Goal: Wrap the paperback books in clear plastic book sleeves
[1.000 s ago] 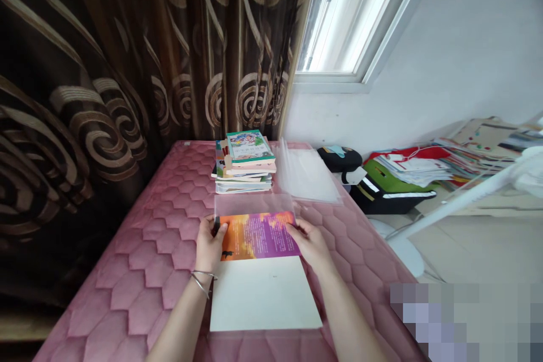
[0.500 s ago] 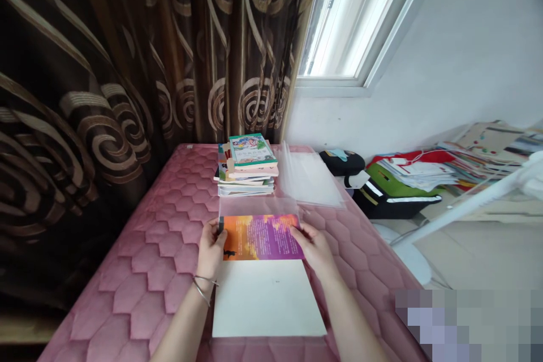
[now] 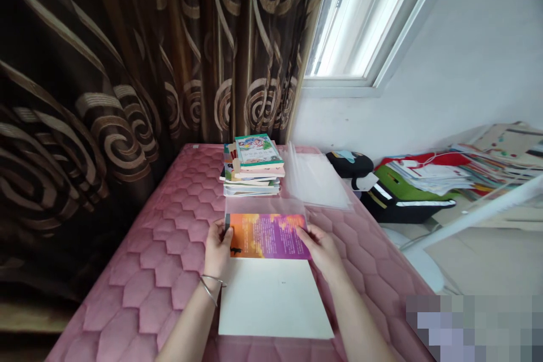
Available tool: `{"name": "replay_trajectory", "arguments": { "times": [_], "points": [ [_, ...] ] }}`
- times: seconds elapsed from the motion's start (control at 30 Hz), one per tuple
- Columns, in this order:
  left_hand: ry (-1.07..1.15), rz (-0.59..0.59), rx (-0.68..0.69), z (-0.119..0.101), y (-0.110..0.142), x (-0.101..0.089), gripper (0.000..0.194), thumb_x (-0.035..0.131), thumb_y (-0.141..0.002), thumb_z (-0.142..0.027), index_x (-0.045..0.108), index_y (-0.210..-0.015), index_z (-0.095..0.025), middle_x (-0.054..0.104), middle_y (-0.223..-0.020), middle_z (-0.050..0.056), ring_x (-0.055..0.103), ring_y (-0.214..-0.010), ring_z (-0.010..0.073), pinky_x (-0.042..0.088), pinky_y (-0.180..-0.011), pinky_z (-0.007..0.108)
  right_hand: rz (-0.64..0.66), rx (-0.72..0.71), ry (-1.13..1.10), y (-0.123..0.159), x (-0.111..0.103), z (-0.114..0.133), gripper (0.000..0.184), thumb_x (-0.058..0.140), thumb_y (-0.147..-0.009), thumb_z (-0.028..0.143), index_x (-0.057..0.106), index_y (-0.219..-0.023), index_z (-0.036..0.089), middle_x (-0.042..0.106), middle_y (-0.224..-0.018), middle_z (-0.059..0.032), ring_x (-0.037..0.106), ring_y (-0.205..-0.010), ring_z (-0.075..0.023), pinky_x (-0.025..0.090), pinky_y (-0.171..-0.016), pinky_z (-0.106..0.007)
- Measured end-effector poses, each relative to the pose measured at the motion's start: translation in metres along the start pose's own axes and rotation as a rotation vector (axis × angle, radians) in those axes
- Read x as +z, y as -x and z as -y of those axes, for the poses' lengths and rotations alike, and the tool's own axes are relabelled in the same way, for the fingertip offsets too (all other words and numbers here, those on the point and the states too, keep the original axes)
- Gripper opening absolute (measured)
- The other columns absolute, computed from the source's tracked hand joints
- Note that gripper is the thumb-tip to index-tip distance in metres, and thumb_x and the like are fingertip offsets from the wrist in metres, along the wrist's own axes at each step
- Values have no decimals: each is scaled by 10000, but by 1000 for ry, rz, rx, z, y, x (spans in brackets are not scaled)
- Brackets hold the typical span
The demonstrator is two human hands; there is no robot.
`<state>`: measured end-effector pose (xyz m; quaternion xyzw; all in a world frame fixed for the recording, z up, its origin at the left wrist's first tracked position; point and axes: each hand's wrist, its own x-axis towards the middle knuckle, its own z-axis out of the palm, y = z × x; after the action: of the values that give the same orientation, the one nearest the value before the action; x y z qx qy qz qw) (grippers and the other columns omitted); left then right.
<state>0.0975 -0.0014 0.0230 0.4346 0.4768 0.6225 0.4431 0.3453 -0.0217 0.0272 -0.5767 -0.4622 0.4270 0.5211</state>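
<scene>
An open book lies on the pink quilted surface [image 3: 161,260], its orange and purple cover flap [image 3: 266,236] raised toward the far side and its white inner page [image 3: 271,300] flat in front of me. My left hand [image 3: 217,250] pinches the flap's left edge; a bangle sits on that wrist. My right hand [image 3: 321,249] grips the flap's right edge. A clear plastic sleeve [image 3: 265,206] sits over the far end of the flap.
A stack of books [image 3: 253,165] stands at the far end, with clear plastic sheets [image 3: 316,181] beside it. A brown swirl-patterned curtain [image 3: 127,68] hangs at the left. Right of the surface lie a black and green bag [image 3: 392,195] and piled papers [image 3: 445,172].
The view has shifted slightly right and down. Both hands keep their hold on the cover flap, which sits a little lower and flatter than before.
</scene>
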Motion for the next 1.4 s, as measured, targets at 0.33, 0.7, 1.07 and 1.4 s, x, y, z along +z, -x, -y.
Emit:
{"name": "replay_trajectory", "arguments": {
  "times": [0.33, 0.7, 1.07, 1.4],
  "points": [
    [-14, 0, -21, -1, 1, -1, 366, 682, -725, -455, 558, -940, -186, 696, -818, 35, 658, -747, 168, 515, -674, 284, 29, 46, -44, 7, 0, 16, 396, 716, -662, 590, 710, -829, 232, 748, -890, -58, 676, -853, -307, 536, -716, -371],
    [-29, -5, -50, -5, 2, -2, 456, 697, -698, -526, 572, -968, -181, 695, -890, 44, 656, -827, 181, 517, -742, 294, 25, -43, -31, 0, 0, 1, 409, 697, -701, 580, 694, -855, 201, 717, -834, -54, 642, -772, -251, 509, -701, -351],
    [-60, 24, -20, 3, -1, -4, 446, 709, -703, -508, 602, -977, -173, 711, -920, 67, 668, -844, 200, 527, -753, 311, -112, -31, 208, 3, 7, 0, 442, 555, -777, 627, 692, -908, 228, 727, -868, -66, 656, -794, -261, 494, -675, -329],
    [-117, -2, -5, -3, 4, 1, 403, 690, -725, -498, 609, -954, -177, 706, -884, 62, 655, -785, 195, 519, -698, 300, -195, -17, 206, 13, 13, -19, 436, 513, -787, 666, 650, -884, 264, 708, -768, -18, 640, -703, -223, 475, -598, -289]
  ]
}}
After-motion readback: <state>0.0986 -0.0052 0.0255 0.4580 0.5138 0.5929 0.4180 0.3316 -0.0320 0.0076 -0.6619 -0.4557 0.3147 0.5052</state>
